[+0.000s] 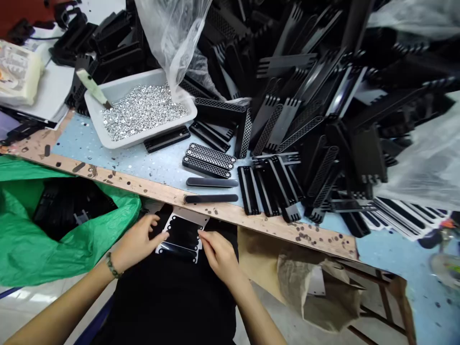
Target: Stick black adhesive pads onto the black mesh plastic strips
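A white backing sheet with a broad black panel and round black dots along its edges (184, 235) lies on the person's black-clothed lap, just below the wooden front edge of the pale blue workbench (158, 189). The left hand (142, 242) is at the sheet's 9 o'clock, thumb stretched to its left edge and well apart from the loosely curled fingers. The right hand (219, 254) is at 4 o'clock, thumb and forefinger brought narrowly together at the right edge; whether they pinch a dot or just the edge, I cannot tell. A green beaded bracelet (114, 266) circles the left wrist.

From the sheet, two slim dark strips with rounded ends (212, 182) lie parallel at 1 o'clock, with a pair of black mesh-patterned handles with metal fasteners (208, 160) just beyond. At 11 o'clock stands a white plastic tray (143, 136) of small silvery metal pieces (140, 108), a pale-green-handled tool (91, 84) leaning at its own 10 o'clock. Between 1 and 2 o'clock spreads a heap of black toothed parts (283, 120). A green plastic bag (72, 258) sits at 9 o'clock, beyond the left hand.
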Motion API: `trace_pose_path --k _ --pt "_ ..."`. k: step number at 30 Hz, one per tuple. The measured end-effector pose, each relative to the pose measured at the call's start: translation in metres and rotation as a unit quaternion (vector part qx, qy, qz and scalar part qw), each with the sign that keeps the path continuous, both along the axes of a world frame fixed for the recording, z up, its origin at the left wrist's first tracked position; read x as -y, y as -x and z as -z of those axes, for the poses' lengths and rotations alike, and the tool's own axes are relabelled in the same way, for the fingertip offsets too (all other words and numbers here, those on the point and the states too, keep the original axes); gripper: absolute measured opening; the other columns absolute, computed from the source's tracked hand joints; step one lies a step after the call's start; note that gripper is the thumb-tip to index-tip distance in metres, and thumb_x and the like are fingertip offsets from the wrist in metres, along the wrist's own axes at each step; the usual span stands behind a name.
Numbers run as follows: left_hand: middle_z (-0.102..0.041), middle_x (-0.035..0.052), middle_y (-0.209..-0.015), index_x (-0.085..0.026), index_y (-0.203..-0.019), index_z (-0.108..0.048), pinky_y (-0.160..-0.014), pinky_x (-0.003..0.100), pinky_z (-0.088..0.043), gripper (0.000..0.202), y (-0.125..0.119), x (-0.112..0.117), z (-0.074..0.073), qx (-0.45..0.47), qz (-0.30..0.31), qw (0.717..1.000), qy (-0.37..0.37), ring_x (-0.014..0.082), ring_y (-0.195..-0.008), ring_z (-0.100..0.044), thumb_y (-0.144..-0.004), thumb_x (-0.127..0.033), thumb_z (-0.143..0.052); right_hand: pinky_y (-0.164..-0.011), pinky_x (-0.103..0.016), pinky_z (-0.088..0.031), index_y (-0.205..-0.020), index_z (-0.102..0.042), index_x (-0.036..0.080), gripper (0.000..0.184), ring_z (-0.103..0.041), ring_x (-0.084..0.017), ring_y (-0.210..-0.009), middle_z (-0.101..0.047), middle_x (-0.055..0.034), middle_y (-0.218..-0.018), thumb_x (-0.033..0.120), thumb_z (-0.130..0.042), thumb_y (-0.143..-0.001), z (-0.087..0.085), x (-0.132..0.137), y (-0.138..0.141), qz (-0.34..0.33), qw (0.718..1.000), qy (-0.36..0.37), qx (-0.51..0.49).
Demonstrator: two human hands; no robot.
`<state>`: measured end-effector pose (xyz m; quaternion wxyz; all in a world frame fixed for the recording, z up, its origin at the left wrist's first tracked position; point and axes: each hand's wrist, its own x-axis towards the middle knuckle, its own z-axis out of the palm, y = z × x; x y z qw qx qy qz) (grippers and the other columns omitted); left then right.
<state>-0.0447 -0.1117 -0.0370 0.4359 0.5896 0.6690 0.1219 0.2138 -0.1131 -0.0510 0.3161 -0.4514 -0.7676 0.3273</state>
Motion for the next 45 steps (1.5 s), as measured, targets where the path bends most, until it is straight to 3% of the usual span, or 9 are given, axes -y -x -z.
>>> trace_pose_path --k 3,6,12,18,22,29,33,38,45 --pt "-0.063 0.0028 -0.091 -0.019 -0.099 -0.058 -0.076 0.031 -0.047 0.029 -0.001 0.020 0.029 0.081 0.040 0.991 0.103 0.0197 -0.083 -0.059 -0.080 -0.040 -0.065 -0.079 -0.032 -0.058 -0.117 -0.063 0.021 0.030 -0.066 -0.018 -0.087 -0.069 -0.0072 -0.094 0.014 -0.045 -0.094 0.027 0.012 0.022 -0.006 0.999 0.043 -0.021" --pt "-0.058 0.0012 -0.082 -0.017 -0.094 -0.059 -0.069 0.027 -0.046 0.017 -0.014 0.022 0.043 0.150 0.027 0.984 0.090 0.0165 -0.074 -0.055 -0.086 -0.032 -0.056 -0.086 -0.036 -0.057 -0.122 -0.062 0.023 0.032 -0.064 -0.019 -0.098 -0.068 -0.0084 -0.106 0.017 -0.048 -0.094 0.039 0.013 0.038 -0.007 0.999 0.031 -0.014" --pt "-0.057 0.0060 -0.097 -0.017 -0.093 -0.061 -0.086 0.029 -0.044 0.017 -0.029 0.005 0.033 0.213 0.126 0.969 -0.020 0.0188 -0.093 -0.054 -0.093 -0.025 -0.046 -0.086 -0.038 -0.055 -0.125 -0.061 0.023 0.033 -0.063 -0.020 -0.097 -0.069 -0.0086 -0.107 0.020 -0.054 -0.093 0.036 0.007 0.041 0.015 0.999 0.030 -0.026" --pt "-0.056 0.0066 -0.100 -0.017 -0.091 -0.058 -0.087 0.030 -0.045 0.018 -0.025 -0.001 0.033 0.220 0.146 0.964 -0.025 0.0184 -0.093 -0.054 -0.094 -0.026 -0.043 -0.085 -0.034 -0.055 -0.115 -0.067 0.026 0.027 -0.066 -0.018 -0.096 -0.071 -0.0054 -0.103 0.020 -0.051 -0.095 0.034 0.000 0.033 0.020 0.989 0.109 -0.096" --pt "-0.057 0.0051 -0.096 -0.017 -0.093 -0.059 -0.085 0.030 -0.045 0.013 -0.023 0.006 0.036 0.215 0.119 0.969 -0.003 0.0187 -0.090 -0.054 -0.090 -0.025 -0.049 -0.084 -0.035 -0.055 -0.115 -0.066 0.024 0.025 -0.064 -0.018 -0.094 -0.070 -0.0063 -0.101 0.021 -0.052 -0.094 0.035 0.000 0.033 0.005 0.993 0.088 -0.079" --pt "-0.059 0.0016 -0.083 -0.016 -0.091 -0.058 -0.072 0.026 -0.046 0.020 -0.025 0.018 0.050 0.245 -0.053 0.967 0.050 0.0158 -0.078 -0.055 -0.089 -0.036 -0.054 -0.083 -0.035 -0.056 -0.118 -0.065 0.024 0.028 -0.063 -0.020 -0.097 -0.067 -0.0081 -0.106 0.021 -0.052 -0.094 0.039 0.007 0.042 -0.037 0.998 0.044 -0.033" --pt "-0.053 -0.0001 -0.072 -0.016 -0.074 -0.060 -0.064 0.024 -0.042 0.026 -0.026 0.012 0.047 0.186 -0.010 0.982 -0.023 0.0137 -0.069 -0.050 -0.089 -0.036 -0.056 -0.084 -0.036 -0.056 -0.123 -0.063 0.025 0.032 -0.062 -0.020 -0.096 -0.068 -0.0082 -0.104 0.024 -0.055 -0.092 0.043 0.005 0.047 0.000 0.999 0.038 -0.034" --pt "-0.062 0.0069 -0.095 -0.017 -0.092 -0.066 -0.083 0.029 -0.045 0.023 -0.027 0.000 0.039 0.234 0.087 0.967 -0.051 0.0180 -0.090 -0.057 -0.095 -0.031 -0.047 -0.080 -0.033 -0.057 -0.120 -0.065 0.026 0.030 -0.064 -0.018 -0.091 -0.069 -0.0064 -0.099 0.021 -0.052 -0.094 0.040 -0.002 0.040 0.002 0.994 0.064 -0.089" --pt "-0.062 0.0044 -0.086 -0.016 -0.093 -0.064 -0.078 0.030 -0.048 0.029 -0.032 0.001 0.048 0.219 -0.006 0.976 0.002 0.0177 -0.081 -0.056 -0.092 -0.040 -0.049 -0.086 -0.039 -0.056 -0.128 -0.059 0.025 0.038 -0.062 -0.021 -0.104 -0.068 -0.0096 -0.111 0.014 -0.049 -0.093 0.042 -0.006 0.034 -0.007 0.998 -0.006 -0.059"
